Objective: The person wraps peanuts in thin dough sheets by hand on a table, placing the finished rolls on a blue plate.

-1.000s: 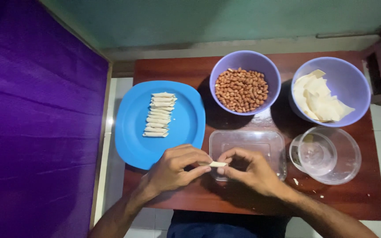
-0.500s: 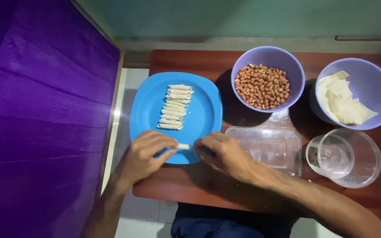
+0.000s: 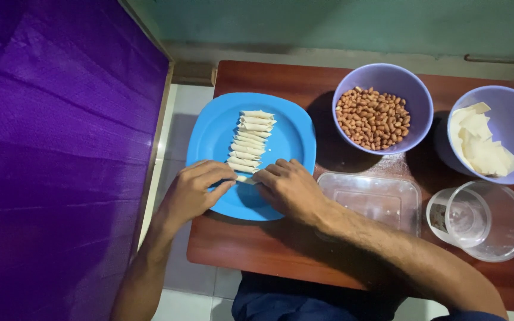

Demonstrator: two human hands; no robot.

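Note:
A blue plate [image 3: 209,134] on the brown table [image 3: 304,80] carries a row of several pale rolled pastry sticks [image 3: 250,138]. Both hands meet at the near end of that row. My left hand [image 3: 193,191] and my right hand [image 3: 288,188] pinch the two ends of one small pastry roll [image 3: 244,178], which rests on the plate just below the others. My right forearm crosses over a clear rectangular container [image 3: 371,199].
A purple bowl of peanuts [image 3: 382,110] stands behind the container. Another purple bowl with pale pastry sheets [image 3: 488,135] is at the right edge. A clear round container [image 3: 480,220] sits at the front right. Purple cloth [image 3: 55,154] fills the left side.
Both hands carried the roll from over the clear container leftward to the plate and lowered it at the near end of the row. The camera has also shifted and moved closer.

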